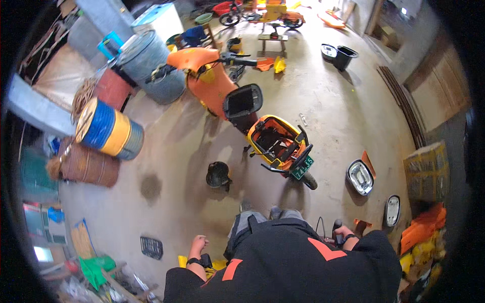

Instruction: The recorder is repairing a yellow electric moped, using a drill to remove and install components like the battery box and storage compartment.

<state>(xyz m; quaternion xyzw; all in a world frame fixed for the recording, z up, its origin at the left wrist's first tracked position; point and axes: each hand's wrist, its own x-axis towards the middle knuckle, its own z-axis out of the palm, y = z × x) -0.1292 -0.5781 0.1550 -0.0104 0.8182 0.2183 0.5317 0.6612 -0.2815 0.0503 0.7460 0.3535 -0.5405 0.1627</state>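
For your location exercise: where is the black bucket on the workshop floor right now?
In the head view, the black bucket stands left of centre on the concrete floor, just left of the orange scooter.

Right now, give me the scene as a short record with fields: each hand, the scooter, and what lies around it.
left hand: loosely closed, holding nothing visible, wrist strap on
right hand: gripping a dark tool handle
scooter: orange scooter on the concrete floor, seat off, rear compartment open
near scooter: black helmet on the floor at its left; two removed light units at its right
left side: stacked drums
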